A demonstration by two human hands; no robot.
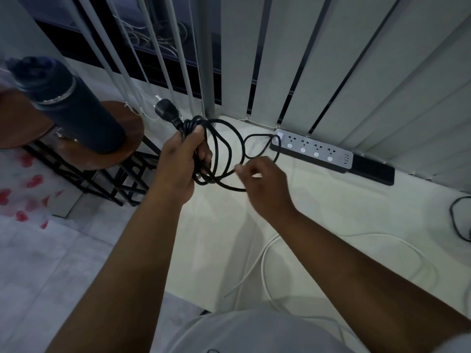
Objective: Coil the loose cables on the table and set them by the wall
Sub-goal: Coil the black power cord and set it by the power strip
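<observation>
- Gripping a bundle of loops of the black cable [221,146], the left hand [184,159] has its fingers curled round them, held up above the white surface [318,210].
- The plug [166,111] of that cable sticks up just past the left hand, toward the blinds [331,59].
- The right hand [265,182] is blurred; its fingers seem to pinch a strand of the black cable near the bottom of the loops.
- From the loops, the black cable runs on to the power strip [316,150], which lies on the surface close against the blinds.
- A white cable [265,253] lies loose on the surface, nearer the person, under the right forearm.
- Another dark cable [456,220] curves at the right edge of the surface.
- A dark bottle [68,105] stands on a round wooden stool [107,149] to the left.
</observation>
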